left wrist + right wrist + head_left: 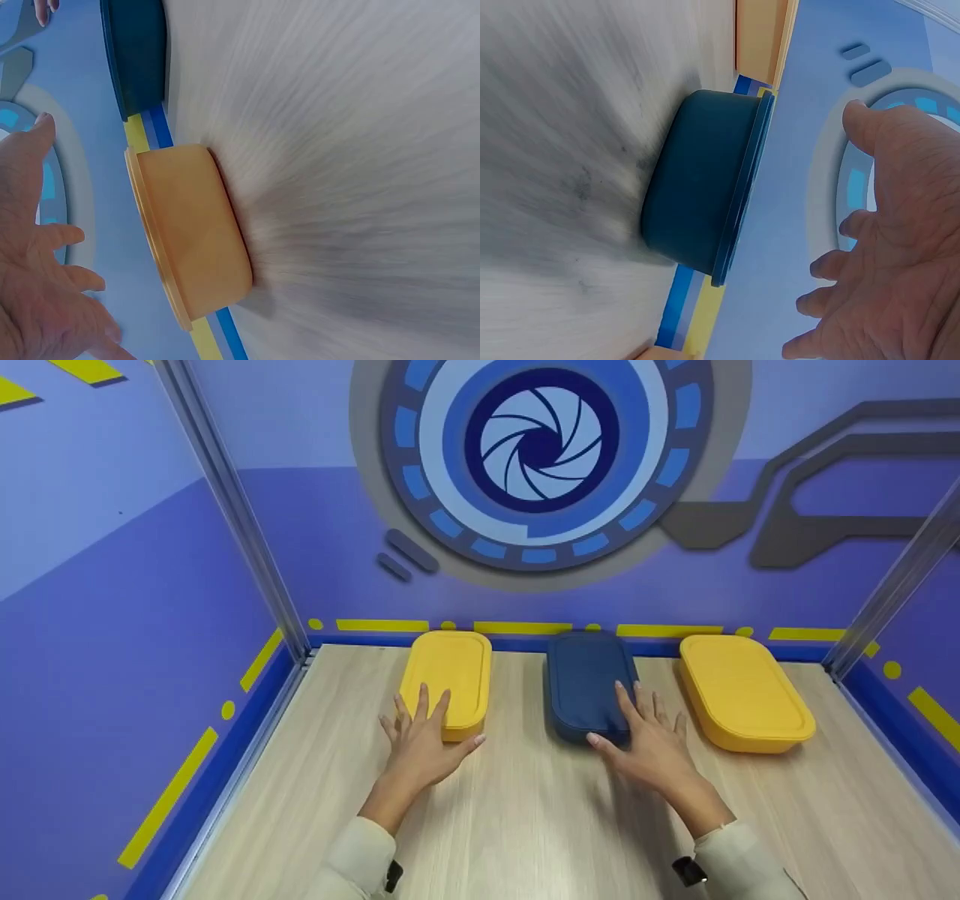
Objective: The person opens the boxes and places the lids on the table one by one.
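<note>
Three lidded lunch boxes stand on the wooden table in the head view: a yellow lunch box (454,660) at left, a dark blue lunch box (589,675) in the middle and another yellow lunch box (746,690) at right. My left hand (422,748), fingers spread, hovers over the near end of the left yellow box. In the left wrist view a gap shows between that hand (45,277) and the lid. Spread likewise, my right hand (655,751) is over the near right corner of the blue box. The right wrist view shows this hand (900,247) apart from the box (701,180), holding nothing.
The boxes stand near the back wall (315,547), printed with a large round emblem (540,532). Metal posts (240,510) mark the corners, and a side panel (97,682) borders the left. Bare wooden tabletop (510,825) lies between the forearms.
</note>
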`<state>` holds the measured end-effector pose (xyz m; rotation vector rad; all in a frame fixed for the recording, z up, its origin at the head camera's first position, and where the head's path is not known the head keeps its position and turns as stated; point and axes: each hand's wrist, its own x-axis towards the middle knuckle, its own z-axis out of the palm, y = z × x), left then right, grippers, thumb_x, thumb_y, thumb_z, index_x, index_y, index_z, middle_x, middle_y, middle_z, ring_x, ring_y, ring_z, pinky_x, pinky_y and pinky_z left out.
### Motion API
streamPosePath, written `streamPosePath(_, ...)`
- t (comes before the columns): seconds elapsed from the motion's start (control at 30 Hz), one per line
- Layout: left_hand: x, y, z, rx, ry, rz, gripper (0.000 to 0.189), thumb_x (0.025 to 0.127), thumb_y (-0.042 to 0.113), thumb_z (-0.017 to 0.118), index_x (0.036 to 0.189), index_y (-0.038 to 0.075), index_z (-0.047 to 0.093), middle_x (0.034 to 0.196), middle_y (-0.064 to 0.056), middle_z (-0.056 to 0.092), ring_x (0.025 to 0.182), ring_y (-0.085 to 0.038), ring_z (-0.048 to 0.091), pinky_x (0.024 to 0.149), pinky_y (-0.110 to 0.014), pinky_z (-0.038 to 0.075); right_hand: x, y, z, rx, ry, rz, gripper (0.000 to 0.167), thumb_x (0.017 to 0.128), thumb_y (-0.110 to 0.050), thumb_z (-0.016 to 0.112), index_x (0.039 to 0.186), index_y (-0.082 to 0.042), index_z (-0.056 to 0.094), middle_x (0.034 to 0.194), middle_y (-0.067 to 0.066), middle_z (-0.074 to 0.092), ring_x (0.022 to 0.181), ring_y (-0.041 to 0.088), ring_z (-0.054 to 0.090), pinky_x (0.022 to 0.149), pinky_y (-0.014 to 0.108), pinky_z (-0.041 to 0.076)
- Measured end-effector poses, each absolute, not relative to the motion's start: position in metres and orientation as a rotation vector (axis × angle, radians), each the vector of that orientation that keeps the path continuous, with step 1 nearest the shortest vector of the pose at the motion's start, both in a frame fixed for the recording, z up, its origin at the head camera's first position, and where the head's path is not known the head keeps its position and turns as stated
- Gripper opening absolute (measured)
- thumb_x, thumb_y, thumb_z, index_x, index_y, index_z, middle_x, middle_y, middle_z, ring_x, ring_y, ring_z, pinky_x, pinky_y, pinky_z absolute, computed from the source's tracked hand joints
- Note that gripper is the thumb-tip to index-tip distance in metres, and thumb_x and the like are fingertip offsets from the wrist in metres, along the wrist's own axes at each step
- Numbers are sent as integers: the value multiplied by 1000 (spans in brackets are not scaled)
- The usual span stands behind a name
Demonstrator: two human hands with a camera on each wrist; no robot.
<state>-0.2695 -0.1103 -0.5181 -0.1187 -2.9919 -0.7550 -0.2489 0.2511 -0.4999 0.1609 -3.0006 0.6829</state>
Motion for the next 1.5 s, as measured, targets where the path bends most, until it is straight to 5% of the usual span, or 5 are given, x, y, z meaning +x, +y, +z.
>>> streamPosePath(0.23, -273, -116, -523, -107, -2983, -764, 97, 94, 75, 63, 170, 23, 31, 181, -19, 11, 164, -58, -6, 124, -81, -5, -249, 253, -502, 157, -3005, 690, 106, 96, -72, 64, 173, -18, 16, 178, 27, 11, 163, 58, 5, 123, 81, -8)
streamPosePath(0.57, -281, -123, -531, 106, -2837, -701, 80, 102, 56, 63, 162, 7, 44, 172, -31, 29, 163, -57, 15, 129, -75, 9, -250, 254, -507, 165, -3002, 695, 102, 98, -64, 67, 173, -17, 16, 178, 28, 14, 162, 60, 9, 124, 80, -7)
streamPosePath(0.87, -307, -133, -549, 203, -2818, -937, 81, 106, 45, 61, 165, -1, 30, 168, -32, 33, 159, -51, 30, 128, -68, 25, -247, 253, -507, 181, -3005, 692, 98, 100, -59, 67, 173, -17, 17, 177, 29, 16, 162, 58, 11, 125, 79, -6)
streamPosePath(1.17, -329, -140, -563, 321, -2852, -1078, 78, 108, 40, 57, 169, 3, 24, 165, -28, 35, 150, -48, 45, 124, -60, 37, -247, 249, -510, 231, -2990, 713, 93, 102, -53, 67, 173, -19, 16, 177, 27, 17, 162, 58, 12, 126, 79, 0)
streamPosePath(1.5, -339, -139, -568, 341, -2720, -1449, 80, 108, 34, 61, 172, 15, 17, 157, -30, 40, 147, -47, 48, 125, -59, 37, -247, 247, -515, 258, -2940, 771, 89, 104, -46, 68, 173, -20, 18, 179, 25, 12, 166, 52, 8, 129, 73, 15)
